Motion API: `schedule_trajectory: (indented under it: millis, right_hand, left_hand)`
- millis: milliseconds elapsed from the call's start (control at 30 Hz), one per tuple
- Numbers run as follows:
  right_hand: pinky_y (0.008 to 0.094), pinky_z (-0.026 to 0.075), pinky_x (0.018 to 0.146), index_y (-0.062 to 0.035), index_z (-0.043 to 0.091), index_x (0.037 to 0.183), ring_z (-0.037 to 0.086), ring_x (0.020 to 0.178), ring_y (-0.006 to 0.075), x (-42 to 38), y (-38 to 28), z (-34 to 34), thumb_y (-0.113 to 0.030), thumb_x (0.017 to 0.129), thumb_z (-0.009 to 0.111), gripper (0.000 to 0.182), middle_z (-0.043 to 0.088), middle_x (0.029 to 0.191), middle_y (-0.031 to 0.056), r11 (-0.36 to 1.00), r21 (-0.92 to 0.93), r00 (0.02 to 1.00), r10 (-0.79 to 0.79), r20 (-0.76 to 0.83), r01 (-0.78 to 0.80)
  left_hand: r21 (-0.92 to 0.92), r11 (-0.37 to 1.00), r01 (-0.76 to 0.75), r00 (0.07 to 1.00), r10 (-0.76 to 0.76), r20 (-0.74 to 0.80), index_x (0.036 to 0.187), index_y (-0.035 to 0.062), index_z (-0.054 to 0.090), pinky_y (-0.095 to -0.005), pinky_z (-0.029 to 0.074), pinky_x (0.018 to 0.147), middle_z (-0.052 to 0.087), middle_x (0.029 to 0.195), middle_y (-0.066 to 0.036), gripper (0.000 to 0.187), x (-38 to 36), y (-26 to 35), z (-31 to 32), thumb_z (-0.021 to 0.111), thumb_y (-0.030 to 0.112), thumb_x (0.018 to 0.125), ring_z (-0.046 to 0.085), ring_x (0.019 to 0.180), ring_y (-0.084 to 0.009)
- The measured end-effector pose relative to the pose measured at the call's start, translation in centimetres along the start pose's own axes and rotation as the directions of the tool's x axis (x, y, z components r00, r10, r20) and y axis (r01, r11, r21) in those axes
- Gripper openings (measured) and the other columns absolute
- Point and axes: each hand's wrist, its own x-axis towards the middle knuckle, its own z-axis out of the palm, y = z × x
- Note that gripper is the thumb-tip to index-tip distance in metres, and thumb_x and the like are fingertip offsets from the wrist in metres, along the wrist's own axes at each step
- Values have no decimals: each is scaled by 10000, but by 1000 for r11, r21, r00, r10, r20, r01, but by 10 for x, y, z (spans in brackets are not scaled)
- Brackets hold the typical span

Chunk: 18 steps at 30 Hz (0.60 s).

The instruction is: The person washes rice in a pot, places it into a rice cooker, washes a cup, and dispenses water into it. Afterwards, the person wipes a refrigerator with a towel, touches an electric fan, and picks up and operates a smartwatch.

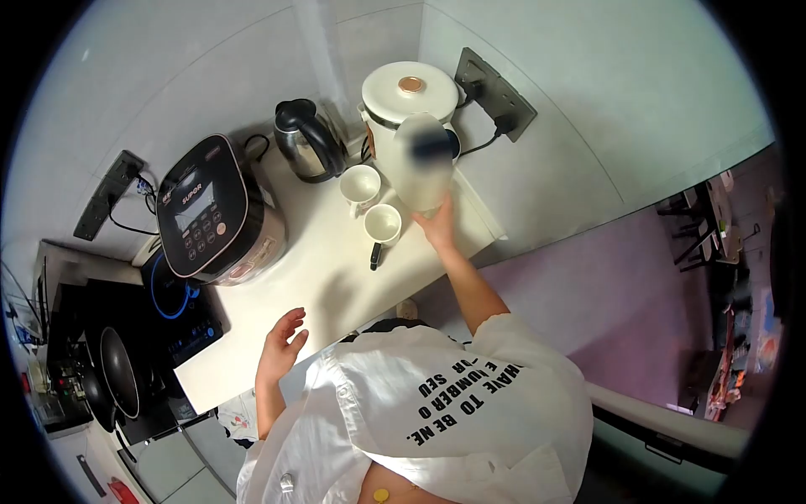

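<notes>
A blurred patch smears the upper part of the pale container (pixel 422 164) near the top centre, so any label there is unreadable. The container hides part of the white pot (pixel 409 101) behind it. The right hand (pixel 437 225) seems to grip its base, though the fingers are mostly hidden. Clutter at the far right is too small to identify.

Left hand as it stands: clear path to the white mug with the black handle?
Probably yes. The left hand hovers open over the near edge of the white countertop, and only bare counter lies between it and the white mug with the black handle. The right hand holds a blurred pale container just beside it.
</notes>
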Motion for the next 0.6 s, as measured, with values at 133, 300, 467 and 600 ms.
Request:
schedule_trajectory:
  millis: [133,300,467,600]
  right_hand:
    - [425,309,1060,27,226,1401,358,1269,385,1,-11,-14,-229,698,798,941,336,1369,263,997,-42,997,-71,1,71]
    - [361,264,1076,58,219,1398,354,1285,279,35,-112,-58,-211,850,667,758,345,1382,223,858,491,987,-102,-122,149]
    - [326,334,1018,59,274,1360,454,1167,222,61,-130,-52,-175,873,642,654,452,1278,178,825,549,989,-80,-121,133]
    - [299,391,952,61,314,1322,499,1095,194,61,-132,-49,-153,859,658,615,501,1214,150,800,587,989,-52,-142,126]
  left_hand:
    - [-21,999,-38,999,39,13,1275,16,496,-343,444,946,566,1228,-103,430,7,1,-3,608,17,861,546,1104,-220]
    - [-39,998,-50,997,52,50,1280,13,488,-339,442,947,557,1237,-103,426,14,-4,-10,585,6,865,538,1124,-217]
    - [-39,993,-110,989,113,94,1287,11,475,-333,440,942,547,1246,-105,427,21,-5,-16,559,-9,868,534,1136,-212]
    - [-99,989,-113,990,120,75,1282,15,483,-335,434,956,550,1249,-97,420,12,-19,-29,578,20,873,535,1134,-211]
